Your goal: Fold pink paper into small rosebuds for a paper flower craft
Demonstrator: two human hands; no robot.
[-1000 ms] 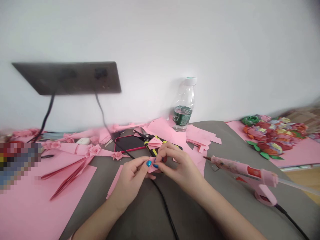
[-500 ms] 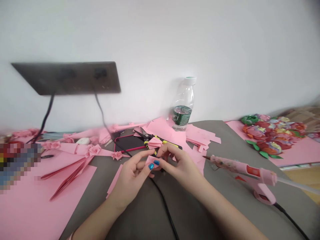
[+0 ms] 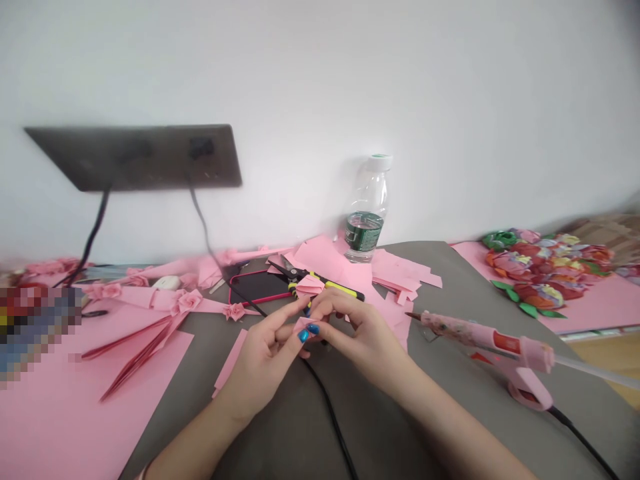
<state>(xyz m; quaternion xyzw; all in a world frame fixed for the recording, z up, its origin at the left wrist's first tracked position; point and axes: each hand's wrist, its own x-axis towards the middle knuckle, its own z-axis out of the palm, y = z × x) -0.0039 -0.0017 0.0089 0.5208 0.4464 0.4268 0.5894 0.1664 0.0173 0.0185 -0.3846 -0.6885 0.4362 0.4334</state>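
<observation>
A small piece of pink paper (image 3: 303, 324) is pinched between both hands, folded at its top. My left hand (image 3: 267, 353) grips it from the left, the blue-nailed thumb on its lower front. From the right, my right hand (image 3: 357, 327) holds the same piece, its thumb beside the left one. The fingers behind the paper are partly hidden. Just beyond the fingertips lie black-and-yellow pliers (image 3: 337, 287) and a small stack of pink pieces (image 3: 309, 287).
A pink glue gun (image 3: 490, 341) rests at the right, its cable trailing forward. Behind stand a water bottle (image 3: 366, 213) and pink sheets (image 3: 400, 270). A phone (image 3: 260, 287), paper roses (image 3: 186, 301) and a black cord (image 3: 327, 407) lie about. Colourful paper flowers (image 3: 545, 267) are far right.
The paper between my fingers shows less of its surface and looks more folded. Both hands have shifted only slightly.
</observation>
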